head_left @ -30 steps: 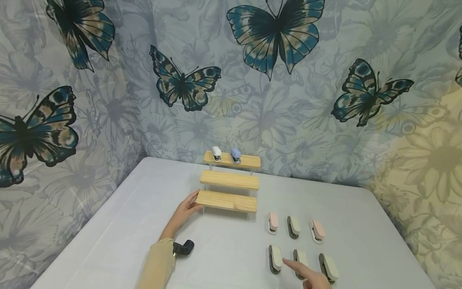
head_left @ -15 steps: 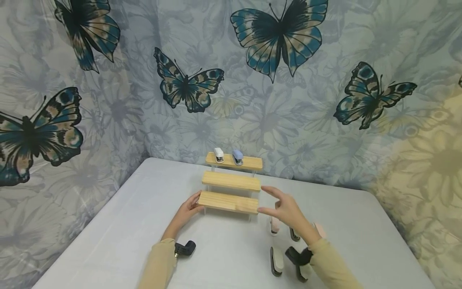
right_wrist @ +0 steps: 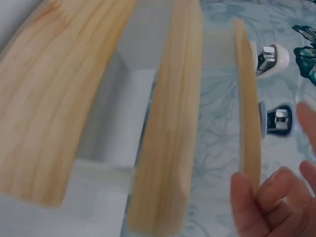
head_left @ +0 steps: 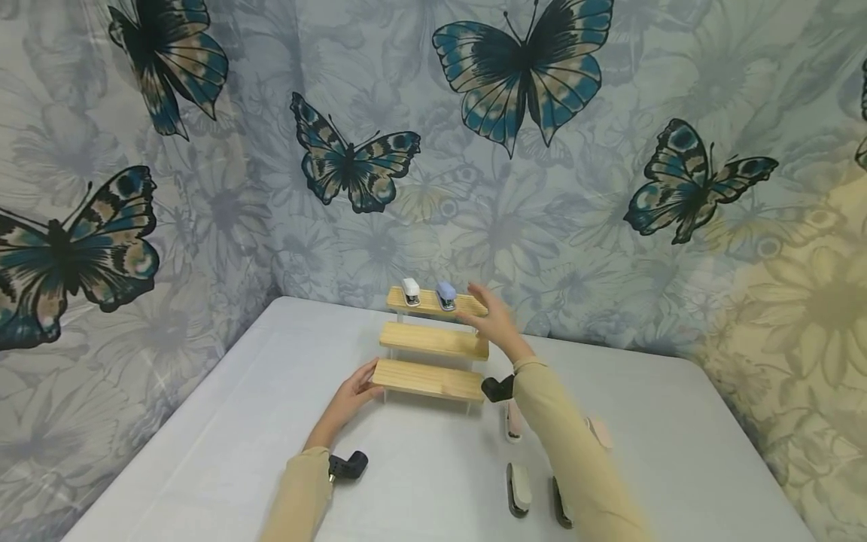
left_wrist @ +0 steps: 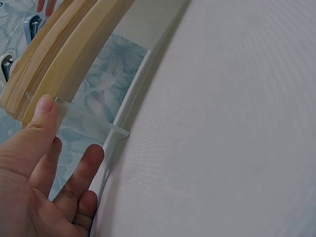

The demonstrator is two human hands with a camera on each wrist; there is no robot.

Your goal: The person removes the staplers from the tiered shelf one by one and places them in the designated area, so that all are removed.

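A three-tier stand with wooden boards and clear supports stands before me, its bottom board (head_left: 430, 379) nearest. My left hand (head_left: 348, 395) holds that board's left end; the left wrist view shows the thumb (left_wrist: 44, 108) on its edge. On the top board (head_left: 428, 302) sit a white mini stapler (head_left: 411, 291) and a blue mini stapler (head_left: 446, 295), side by side. My right hand (head_left: 497, 320) is at the right end of the top board, beside the blue stapler, fingers spread and holding nothing. In the right wrist view its thumb (right_wrist: 243, 197) overlaps the board's end; contact is unclear.
Right of the stand, several more staplers lie on the white table (head_left: 433, 482): a pink one (head_left: 513, 423), a pale green one (head_left: 519, 488) and others partly covered by my right sleeve (head_left: 569, 444). A butterfly-patterned cloth (head_left: 501, 241) hangs behind.
My right hand has moved from the staplers at the front right, past the right ends of the lower boards, up to the top board. The left hand has stayed at the bottom board.
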